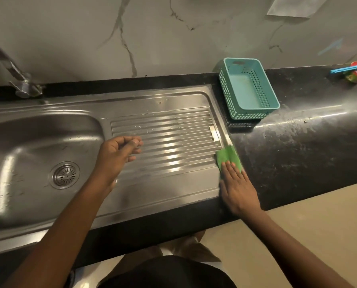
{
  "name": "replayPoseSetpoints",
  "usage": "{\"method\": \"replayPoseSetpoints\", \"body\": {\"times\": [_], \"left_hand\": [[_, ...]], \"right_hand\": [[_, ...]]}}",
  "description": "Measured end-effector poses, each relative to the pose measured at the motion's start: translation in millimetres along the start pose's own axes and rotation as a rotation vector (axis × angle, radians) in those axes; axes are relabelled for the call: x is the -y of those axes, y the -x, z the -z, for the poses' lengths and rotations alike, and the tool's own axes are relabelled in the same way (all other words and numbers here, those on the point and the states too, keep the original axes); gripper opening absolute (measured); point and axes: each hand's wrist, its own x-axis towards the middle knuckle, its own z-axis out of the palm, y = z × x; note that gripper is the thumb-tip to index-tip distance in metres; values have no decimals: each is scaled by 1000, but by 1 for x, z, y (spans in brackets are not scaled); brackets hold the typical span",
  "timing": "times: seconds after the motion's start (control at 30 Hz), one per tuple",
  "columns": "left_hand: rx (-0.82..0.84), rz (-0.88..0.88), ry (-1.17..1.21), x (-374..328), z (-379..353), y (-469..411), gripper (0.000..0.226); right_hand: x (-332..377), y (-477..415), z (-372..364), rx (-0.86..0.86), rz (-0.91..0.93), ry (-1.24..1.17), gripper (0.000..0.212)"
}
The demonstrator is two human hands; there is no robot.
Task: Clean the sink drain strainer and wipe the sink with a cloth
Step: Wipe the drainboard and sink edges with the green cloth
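Flat right hand point(238, 188) is pressing cloth point(227, 157) at drainboard's point(167, 142) right edge, best wiping along its ribs; left hand point(117, 154) is hovering, loosely curled, empty.

We are looking at a kitchen: a stainless steel sink point(28, 142) with a ribbed drainboard point(167, 129) is set into a dark stone surface point(298, 152), a tap point(23, 86) rises behind it, and a teal plastic basket point(254, 114) sits near the marbled wall point(152, 38).

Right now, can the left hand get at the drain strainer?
Probably yes. The left hand is above the drainboard, holding nothing I can see, and nothing lies between it and the drain strainer.
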Motion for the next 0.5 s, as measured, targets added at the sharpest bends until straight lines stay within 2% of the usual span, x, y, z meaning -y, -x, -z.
{"method": "replayPoseSetpoints", "body": {"times": [0.17,0.3,0.5], "left_hand": [[-48,47,12,7,16,4,14],[-103,61,13,4,21,5,12],[-240,30,6,-3,40,22,14]], "right_hand": [[28,22,-16,14,-90,-167,66],[36,-23,-10,-23,-82,-170,80],[51,-99,10,-52,-58,-251,83]]}}
